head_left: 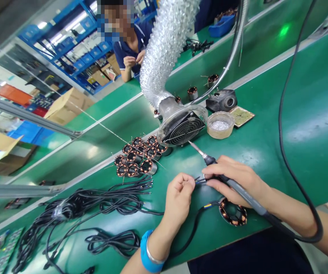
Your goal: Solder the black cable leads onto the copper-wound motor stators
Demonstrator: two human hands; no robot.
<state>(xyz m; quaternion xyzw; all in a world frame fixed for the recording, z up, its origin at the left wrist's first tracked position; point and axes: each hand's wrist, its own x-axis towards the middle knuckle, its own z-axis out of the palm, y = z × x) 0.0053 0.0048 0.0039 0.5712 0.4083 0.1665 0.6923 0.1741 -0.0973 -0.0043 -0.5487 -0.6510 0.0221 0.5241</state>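
My right hand [235, 179] is closed round a soldering iron [246, 198], whose metal tip points up and left toward the round fan grille. Thin wire ends [200, 180] run between its fingertips and my left hand [181, 192], which pinches them. A blue band circles my left wrist. Just below my right hand, a copper-wound stator ring [233, 211] lies on the green table, joined to a black cable [194, 228] with a yellow mark near the ring. The exact contact between fingers and wires is too small to tell.
Several stators [132, 156] stand left of the fume extractor [183, 127]. A round tub [220, 125] and a yellow sponge [242, 115] lie right of it. Bundled black cables [75, 205] cover the left side. The iron's cord [281, 125] loops at right. Across the table sits a person [129, 47].
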